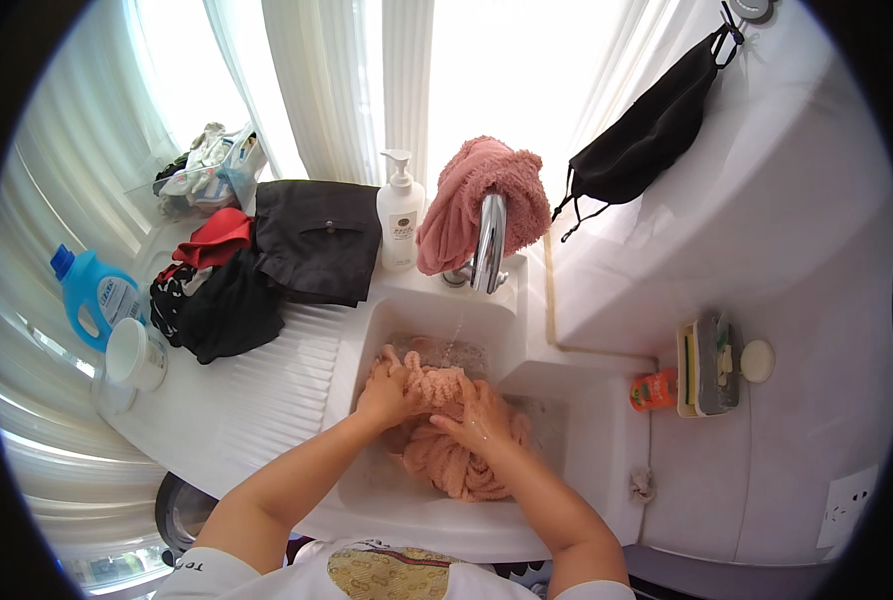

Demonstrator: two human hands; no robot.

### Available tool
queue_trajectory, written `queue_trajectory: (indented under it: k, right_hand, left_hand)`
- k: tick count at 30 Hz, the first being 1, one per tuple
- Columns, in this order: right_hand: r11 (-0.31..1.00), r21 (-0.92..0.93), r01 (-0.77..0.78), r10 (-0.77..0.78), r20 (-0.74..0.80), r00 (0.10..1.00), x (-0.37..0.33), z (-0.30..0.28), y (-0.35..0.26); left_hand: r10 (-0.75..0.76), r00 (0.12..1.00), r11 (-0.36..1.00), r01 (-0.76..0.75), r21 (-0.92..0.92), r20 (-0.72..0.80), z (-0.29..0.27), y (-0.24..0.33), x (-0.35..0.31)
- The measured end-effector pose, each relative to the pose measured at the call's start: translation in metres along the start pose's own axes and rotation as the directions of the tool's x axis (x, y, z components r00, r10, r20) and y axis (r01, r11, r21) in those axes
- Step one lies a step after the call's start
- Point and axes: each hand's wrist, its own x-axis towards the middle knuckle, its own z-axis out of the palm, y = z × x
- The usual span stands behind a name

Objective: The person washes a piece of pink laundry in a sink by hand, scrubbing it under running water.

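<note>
A wet, fluffy pink towel (459, 465) lies bunched in the water of the white sink (607, 450); its full shape is hidden by the folds. My left hand (388, 393) grips its upper left part, fingers curled into the cloth. On the upper right side, my right hand (479, 418) holds another fold between the fingers and thumb. A thin stream of water falls from the chrome faucet (490, 245) just beyond my hands. Over the faucet's top hangs a darker pink fluffy cloth (464, 215).
Left of the basin is a ribbed washboard (287, 385). Behind it lie dark folded clothes (317, 240) and a red cloth (214, 240), near a white pump bottle (400, 215), blue detergent bottle (102, 300) and white tub (137, 355). A wall soap holder (709, 368) and black mask (647, 130) are right.
</note>
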Motion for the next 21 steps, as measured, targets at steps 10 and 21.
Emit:
queue_trajectory:
  k: [10, 21]
  right_hand:
    - [0.963, -0.266, 0.046, 0.053, 0.352, 0.935, 0.02, 0.035, 0.007]
    - [0.941, 0.184, -0.284, 0.262, 0.133, 0.956, -0.043, 0.055, 0.061]
  left_hand:
    - [-0.044, 0.895, 0.76, -0.259, 0.596, 0.445, 0.062, -0.001, 0.018]
    - [0.334, 0.941, 0.671, -0.283, 0.685, 0.062, 0.107, -0.033, 0.003]
